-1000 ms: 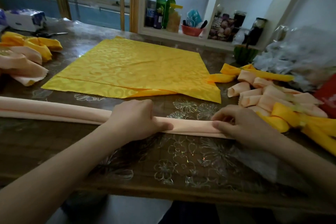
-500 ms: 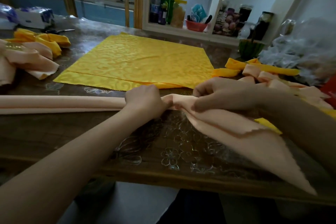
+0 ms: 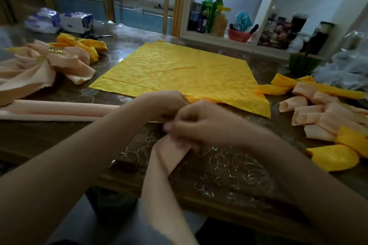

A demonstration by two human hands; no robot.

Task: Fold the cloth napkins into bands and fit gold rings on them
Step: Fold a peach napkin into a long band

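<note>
two hands meet at one spot on the long peach cloth band (image 3: 59,110), and that spot is its bend. the left hand (image 3: 165,105) sits on the far side of the bend, fingers curled down over the cloth where the flat run ends. the right hand (image 3: 201,125) lies on the near side, touching the left, with fingers and thumb closed on the fold. blur hides the fingertips, so how tightly each one pinches cannot be told. neither hand is slack, and neither holds anything but cloth.

from the grip the band goes two ways. one half runs straight out to the left, flat along the dark wooden table (image 3: 229,169). the other half turns at the grip and hangs toward the person, over the table's near edge.

this looks like the band being doubled at its middle. the next move probably turns on swinging the leftward half round to lie with the hanging one, and the left hand is nearer that half.

just beyond the grip lies a flat yellow patterned cloth (image 3: 179,71). off to the right is a pile of rolled peach and yellow bands (image 3: 318,117). the only gold ring (image 3: 54,51) in view is well to the left and beyond, on a finished napkin.
</note>
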